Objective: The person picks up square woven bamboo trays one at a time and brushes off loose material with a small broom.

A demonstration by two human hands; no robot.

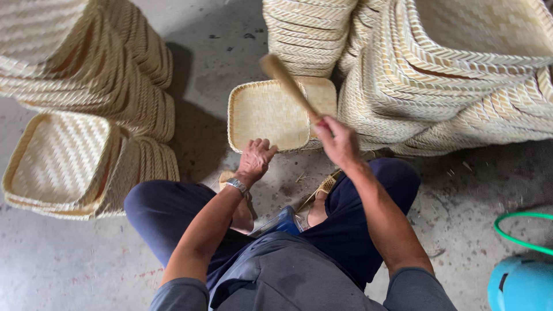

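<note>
- Woven tray [268,115]: square, shallow, pale bamboo-coloured weave with a braided rim; lies flat on the floor [75,259] just ahead of the person's knees, its far edge against a second tray behind it. Judged light, springy rather than rigid, dry and not slippery; the rim looks the sturdiest place to take hold, the thin woven bottom the weakest.
- Left hand [254,159]: rests on the tray's near rim, fingers curled over the edge and pressing it down; wristwatch on the wrist.
- Right hand [339,140]: grip clamped around the lower end of a wooden stick [286,83], raised at a slant above the tray.
- Stick: smooth, stiff, rounded at its upper end; likely light enough for one hand.
- Tall stacks of like trays [455,75]: crowd the right and rear, touching the work tray's far side, leaving little room there.
- More stacks [86,115]: at the left, apart from the tray.
- Green hoop and blue rounded object [521,282]: lower right, well apart.
</note>
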